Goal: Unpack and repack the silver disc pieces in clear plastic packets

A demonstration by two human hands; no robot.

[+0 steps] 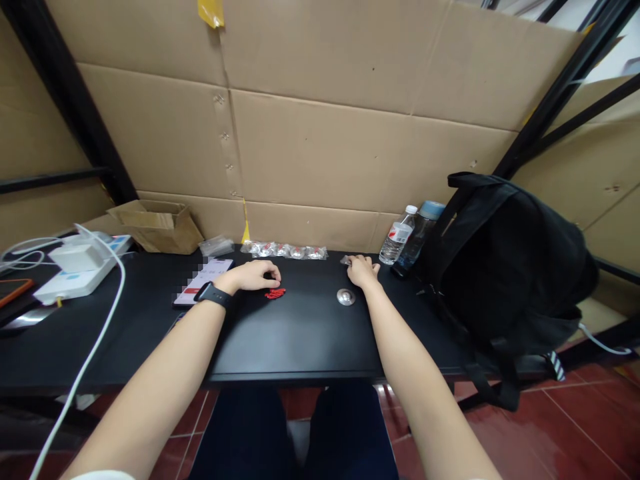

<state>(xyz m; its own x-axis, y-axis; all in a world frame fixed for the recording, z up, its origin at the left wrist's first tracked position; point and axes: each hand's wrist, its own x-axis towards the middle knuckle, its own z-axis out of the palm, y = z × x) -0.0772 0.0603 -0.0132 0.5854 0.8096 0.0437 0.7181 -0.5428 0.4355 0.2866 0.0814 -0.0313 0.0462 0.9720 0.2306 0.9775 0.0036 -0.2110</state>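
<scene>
On the black table, my left hand [255, 275] is loosely curved with a gap between thumb and fingers. Its fingertips hover near or touch a small pile of thin red pieces [275, 293]; I cannot tell which. Farther right, my right hand [363, 271] is bent around a small clear plastic wrapper [345, 260], mostly hidden by the fingers. Nearer to me than that hand lies a round, shiny silver disc [345, 297] with a raised middle. Several clear packets [285, 251] with silver contents form a row at the back.
At the left are a phone [203, 283], an open cardboard box [160, 227], clear plastic bags [217, 247] and a white power strip [85, 270] with cables. A water bottle [398, 235], a blue-capped bottle [423, 237] and a black backpack [510, 267] stand at the right.
</scene>
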